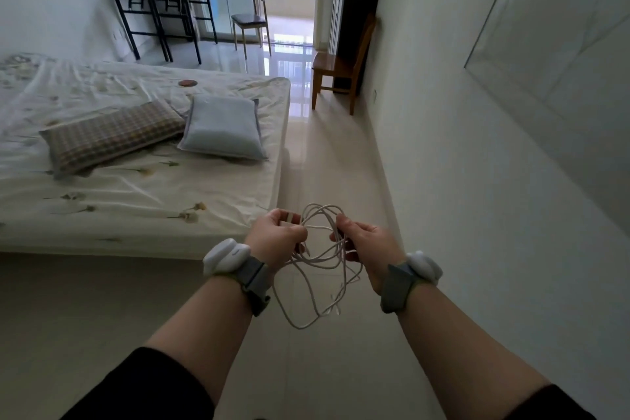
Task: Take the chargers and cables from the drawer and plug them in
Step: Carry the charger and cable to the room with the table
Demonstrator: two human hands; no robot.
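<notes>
We gripped a small white plastic charger block [289,219] in our curled left hand [276,235]. Our right hand [363,242] pinched the tangled white cables [324,269], whose loops hung between both hands above the glossy beige floor tiles [341,164].

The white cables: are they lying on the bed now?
No, the white cables hang in a loose tangle between the left hand and the right hand, above the floor beside the bed.
</notes>
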